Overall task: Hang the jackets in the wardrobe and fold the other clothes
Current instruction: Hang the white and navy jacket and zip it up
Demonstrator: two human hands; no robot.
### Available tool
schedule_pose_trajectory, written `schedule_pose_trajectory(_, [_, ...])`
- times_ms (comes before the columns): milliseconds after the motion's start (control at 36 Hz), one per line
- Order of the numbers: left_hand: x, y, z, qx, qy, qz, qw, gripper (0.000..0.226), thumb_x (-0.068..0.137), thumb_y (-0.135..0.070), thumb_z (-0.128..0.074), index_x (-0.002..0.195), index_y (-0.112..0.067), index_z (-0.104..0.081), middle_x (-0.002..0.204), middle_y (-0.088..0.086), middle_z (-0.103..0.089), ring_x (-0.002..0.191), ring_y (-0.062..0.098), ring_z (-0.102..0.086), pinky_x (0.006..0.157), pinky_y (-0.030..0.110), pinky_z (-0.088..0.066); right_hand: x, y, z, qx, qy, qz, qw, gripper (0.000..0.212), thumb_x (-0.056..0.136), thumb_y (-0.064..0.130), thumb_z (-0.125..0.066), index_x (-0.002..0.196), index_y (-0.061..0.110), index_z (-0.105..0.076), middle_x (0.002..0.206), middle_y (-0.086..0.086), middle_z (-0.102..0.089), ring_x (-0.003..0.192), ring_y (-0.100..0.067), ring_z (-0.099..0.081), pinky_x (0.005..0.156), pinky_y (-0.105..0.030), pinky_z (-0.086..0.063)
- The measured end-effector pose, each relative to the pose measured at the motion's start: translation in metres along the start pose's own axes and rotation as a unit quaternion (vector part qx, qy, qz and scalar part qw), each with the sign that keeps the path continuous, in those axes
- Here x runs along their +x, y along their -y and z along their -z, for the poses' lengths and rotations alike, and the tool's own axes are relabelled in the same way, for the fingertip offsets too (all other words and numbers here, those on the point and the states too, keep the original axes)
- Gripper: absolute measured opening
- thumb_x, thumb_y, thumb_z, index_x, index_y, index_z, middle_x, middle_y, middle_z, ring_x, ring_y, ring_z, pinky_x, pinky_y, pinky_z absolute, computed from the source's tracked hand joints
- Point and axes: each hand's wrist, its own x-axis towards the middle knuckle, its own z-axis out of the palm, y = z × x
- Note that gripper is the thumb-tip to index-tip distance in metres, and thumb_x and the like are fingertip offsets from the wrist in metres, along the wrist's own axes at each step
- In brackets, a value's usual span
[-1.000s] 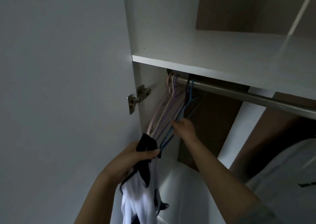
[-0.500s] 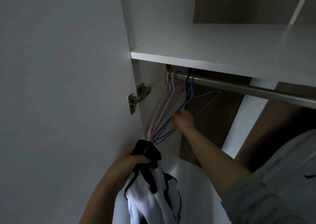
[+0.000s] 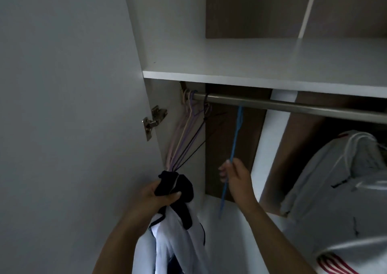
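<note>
My left hand (image 3: 158,196) grips the dark collar of a white jacket with dark trim (image 3: 178,238), which hangs down from it at the bottom centre. My right hand (image 3: 235,176) holds a blue hanger (image 3: 234,139) by its lower part; its hook sits just below the metal rail (image 3: 293,106), and I cannot tell if they touch. Several pink, purple and dark hangers (image 3: 186,135) hang bunched at the rail's left end, against the wardrobe's side wall.
A white shelf (image 3: 261,70) runs above the rail. The open wardrobe door (image 3: 62,106) fills the left, with a metal hinge (image 3: 154,120) on its edge. A white garment with red stripes (image 3: 345,200) hangs on the rail at the right.
My right hand has pulled the blue hanger out of the bunch and moved it right along the rail. My left hand with the jacket has stayed low.
</note>
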Motion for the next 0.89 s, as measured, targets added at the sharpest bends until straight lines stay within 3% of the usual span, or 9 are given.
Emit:
schedule_pose_trajectory(139, [-0.004, 0.007, -0.008, -0.002, 0.067, 0.001, 0.998, 0.021, 0.087, 0.002, -0.061, 0.104, -0.005, -0.069, 0.098, 0.015, -0.074, 0.089, 0.026, -0.071, 0.069, 0.027, -0.057, -0.058, -0.011, 0.048, 0.059, 0.056, 0.003, 0.997, 0.027, 0.093, -0.006, -0.05, 0.117, 0.006, -0.054, 0.1, -0.01, -0.067, 0.084, -0.017, -0.063, 0.08, -0.028, -0.053])
schedule_pose_trajectory(222, [-0.008, 0.008, -0.019, -0.01, 0.11, 0.004, 0.994, 0.019, 0.089, -0.011, -0.058, 0.103, -0.012, -0.071, 0.097, 0.011, -0.074, 0.089, 0.024, -0.071, 0.069, 0.025, -0.056, -0.084, -0.011, 0.075, 0.055, 0.019, -0.007, 0.998, 0.034, 0.085, -0.013, -0.058, 0.107, 0.013, -0.051, 0.082, -0.007, -0.064, 0.076, -0.019, -0.062, 0.074, -0.03, -0.053])
schedule_pose_trajectory(333, [-0.01, 0.003, -0.018, 0.172, 0.202, 0.023, 0.964, 0.029, 0.081, -0.043, -0.061, 0.109, -0.037, -0.061, 0.1, -0.015, -0.072, 0.096, 0.002, -0.067, 0.078, 0.015, -0.051, -0.107, -0.009, 0.091, 0.006, -0.04, -0.037, 0.999, 0.033, 0.081, 0.012, -0.075, 0.089, 0.013, -0.043, 0.071, -0.002, -0.05, 0.056, -0.014, -0.054, 0.057, -0.029, -0.052])
schedule_pose_trajectory(417, [-0.023, -0.004, -0.022, 0.245, 0.265, 0.046, 0.931, 0.036, 0.076, -0.044, -0.068, 0.11, -0.035, -0.062, 0.101, -0.018, -0.072, 0.097, -0.001, -0.065, 0.08, 0.012, -0.049, -0.133, -0.011, 0.101, -0.061, -0.087, -0.01, 0.994, 0.037, 0.079, 0.016, -0.077, 0.081, 0.002, -0.043, 0.061, -0.004, -0.044, 0.05, -0.013, -0.047, 0.049, -0.024, -0.047])
schedule_pose_trajectory(528, [-0.03, -0.009, -0.036, 0.296, 0.221, 0.036, 0.928, 0.026, 0.087, -0.025, -0.07, 0.111, -0.015, -0.068, 0.108, 0.004, -0.071, 0.099, 0.015, -0.066, 0.087, 0.021, -0.05, -0.158, -0.008, 0.115, -0.066, -0.126, -0.002, 0.99, 0.05, 0.081, 0.03, -0.071, 0.068, -0.011, -0.047, 0.053, -0.012, -0.04, 0.047, -0.014, -0.045, 0.052, -0.029, -0.047])
schedule_pose_trajectory(639, [-0.039, -0.017, -0.056, 0.306, 0.169, 0.015, 0.937, 0.03, 0.089, -0.03, -0.067, 0.105, -0.004, -0.07, 0.101, 0.01, -0.072, 0.095, 0.02, -0.068, 0.09, 0.029, -0.051, -0.168, -0.009, 0.134, -0.042, -0.138, -0.032, 0.989, 0.033, 0.093, 0.024, -0.06, 0.069, 0.003, -0.052, 0.042, 0.006, -0.038, 0.04, -0.011, -0.041, 0.045, -0.029, -0.045])
schedule_pose_trajectory(722, [-0.041, -0.022, -0.07, 0.319, 0.131, 0.004, 0.939, 0.029, 0.092, -0.038, -0.061, 0.098, -0.01, -0.069, 0.102, 0.009, -0.071, 0.093, 0.02, -0.067, 0.085, 0.026, -0.051, -0.179, -0.012, 0.15, -0.047, -0.164, 0.004, 0.985, 0.043, 0.098, 0.029, -0.05, 0.059, 0.014, -0.039, 0.046, 0.003, -0.031, 0.045, -0.014, -0.034, 0.046, -0.024, -0.033])
schedule_pose_trajectory(778, [-0.039, -0.021, -0.076, 0.383, 0.087, -0.025, 0.919, 0.027, 0.095, -0.039, -0.054, 0.094, -0.015, -0.065, 0.109, 0.011, -0.069, 0.092, 0.018, -0.063, 0.077, 0.022, -0.045, -0.188, -0.014, 0.16, -0.051, -0.156, 0.007, 0.986, 0.046, 0.099, 0.029, -0.049, 0.056, 0.016, -0.036, 0.047, -0.001, -0.031, 0.047, -0.016, -0.035, 0.049, -0.026, -0.031])
schedule_pose_trajectory(889, [-0.045, -0.013, -0.081, 0.543, 0.055, -0.032, 0.837, 0.041, 0.101, -0.043, -0.039, 0.133, -0.023, -0.055, 0.133, 0.007, -0.058, 0.117, 0.023, -0.055, 0.087, 0.021, -0.033, -0.211, -0.018, 0.175, -0.002, -0.056, -0.063, 0.996, 0.05, 0.084, 0.052, -0.053, 0.049, 0.022, -0.035, 0.042, 0.004, -0.031, 0.04, -0.009, -0.035, 0.047, -0.022, -0.031])
